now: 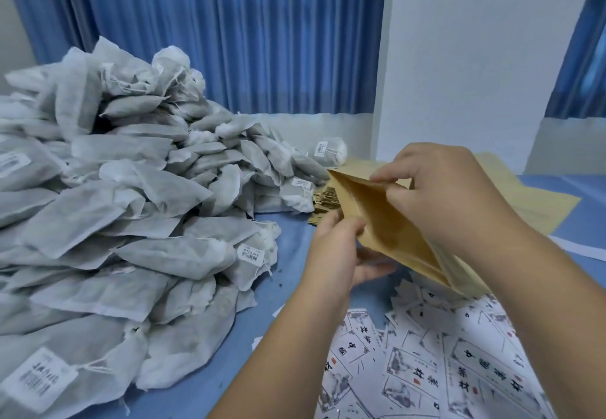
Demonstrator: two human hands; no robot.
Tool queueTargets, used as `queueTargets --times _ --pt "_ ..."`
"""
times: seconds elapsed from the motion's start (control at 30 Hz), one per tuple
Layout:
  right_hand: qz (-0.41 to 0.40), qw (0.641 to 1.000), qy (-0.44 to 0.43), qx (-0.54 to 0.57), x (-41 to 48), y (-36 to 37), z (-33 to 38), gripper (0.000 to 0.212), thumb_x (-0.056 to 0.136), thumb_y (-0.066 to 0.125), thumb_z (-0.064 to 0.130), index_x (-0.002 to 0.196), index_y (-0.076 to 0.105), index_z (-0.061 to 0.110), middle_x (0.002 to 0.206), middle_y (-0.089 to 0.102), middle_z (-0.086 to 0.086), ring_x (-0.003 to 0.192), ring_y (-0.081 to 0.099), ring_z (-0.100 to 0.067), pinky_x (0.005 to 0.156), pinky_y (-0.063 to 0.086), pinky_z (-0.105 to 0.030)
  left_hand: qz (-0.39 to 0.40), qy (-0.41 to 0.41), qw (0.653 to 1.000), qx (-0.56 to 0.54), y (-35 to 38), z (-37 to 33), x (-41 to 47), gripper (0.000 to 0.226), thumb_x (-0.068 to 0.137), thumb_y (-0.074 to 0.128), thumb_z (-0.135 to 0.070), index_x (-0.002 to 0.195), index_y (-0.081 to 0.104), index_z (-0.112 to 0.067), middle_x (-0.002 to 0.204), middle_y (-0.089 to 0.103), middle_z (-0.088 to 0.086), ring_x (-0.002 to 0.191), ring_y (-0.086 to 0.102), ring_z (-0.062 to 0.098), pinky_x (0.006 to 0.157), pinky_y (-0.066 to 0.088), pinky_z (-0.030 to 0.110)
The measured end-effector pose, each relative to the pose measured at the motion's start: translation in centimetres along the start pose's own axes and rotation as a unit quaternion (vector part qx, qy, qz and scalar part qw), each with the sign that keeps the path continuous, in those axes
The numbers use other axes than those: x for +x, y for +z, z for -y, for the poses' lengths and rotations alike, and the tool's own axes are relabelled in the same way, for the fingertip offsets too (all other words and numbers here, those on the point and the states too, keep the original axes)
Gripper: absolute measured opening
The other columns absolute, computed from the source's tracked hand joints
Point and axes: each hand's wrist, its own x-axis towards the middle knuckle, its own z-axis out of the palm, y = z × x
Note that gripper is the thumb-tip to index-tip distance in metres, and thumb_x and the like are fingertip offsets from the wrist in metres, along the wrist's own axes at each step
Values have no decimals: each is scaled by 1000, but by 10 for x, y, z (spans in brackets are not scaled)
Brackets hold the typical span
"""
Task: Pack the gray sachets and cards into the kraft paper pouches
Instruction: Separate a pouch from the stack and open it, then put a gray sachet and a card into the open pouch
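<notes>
Both bare forearms reach up from the lower edge of the view and meet near the middle. The left hand [337, 248] sits lower, palm turned inward, fingers curled and thumb pressed forward — pinching the near lip of the kraft paper pouch [390, 231] from below. The right hand [439, 195] is higher and further forward, knuckles up, wrist bent down — its fingertips [382, 177] nip the far lip. The two hands sit just apart, pulling the mouth wide between them. The right forearm crosses the lower right corner.
</notes>
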Motion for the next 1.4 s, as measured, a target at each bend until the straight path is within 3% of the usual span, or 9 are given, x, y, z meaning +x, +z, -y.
queueTargets --times 0.13,0.2,0.27,0.4,0.5,0.67,0.97,1.1,1.4 --pt "11 1000 11 15 0 1 0 34 79 58 4 94 77 28 92 66 2 81 53 -16 74 41 -30 -70 56 991 97 0 -15 -6 20 95 51 -24 112 58 -17 103 61 10 76 62 24 48 53 29" --pt "19 1000 14 18 0 0 0 35 79 57 3 93 76 29 92 66 2 81 52 -16 73 42 -30 -124 132 959 219 -4 -22 -7 12 92 51 -23 99 61 -23 101 65 1 81 64 18 60 55 33" --pt "26 999 24 29 -1 -2 0 36 79 56 3 93 76 30 93 65 3 82 52 -15 71 40 -29 -199 220 830 472 -17 -29 -8 13 89 51 -24 99 60 -25 108 61 -4 98 60 17 80 50 34" --pt "37 998 36 37 -2 -4 0 38 79 54 2 93 76 31 90 65 8 88 55 -15 73 44 -28 -231 136 440 857 -45 -36 1 39 88 51 -34 124 49 -19 123 46 8 113 46 29 89 38 40" --pt "38 998 39 27 -2 -2 -1 32 77 53 0 87 76 21 88 66 7 90 57 -20 78 50 -36 -197 51 337 919 -68 -40 11 41 89 48 -29 129 46 -19 127 42 9 115 45 35 96 35 49" --pt "45 998 45 21 -1 -1 -4 31 78 55 1 83 76 23 88 66 8 89 58 -21 78 52 -39 -195 -55 312 928 -90 -44 29 58 84 51 -39 137 36 -21 133 41 12 119 43 40 96 27 62" --pt "50 996 58 43 2 -3 -16 38 82 55 6 93 75 36 94 69 9 91 59 -14 73 49 -27 -192 1 342 920 -98 -45 48 39 85 58 -41 118 49 -22 116 57 2 110 50 27 81 29 40" --pt "49 996 61 43 5 -2 -20 38 82 54 8 95 75 37 96 69 11 89 58 -12 63 42 -14 -185 22 390 902 -99 -50 49 41 84 58 -41 118 48 -20 116 58 1 111 54 26 82 36 36" --pt "31 996 66 51 7 -5 -30 35 81 56 10 88 74 39 91 68 14 84 57 -9 62 37 -9 -84 249 446 856 -54 -33 40 14 91 52 -24 97 40 -22 108 60 2 100 58 29 73 28 35"
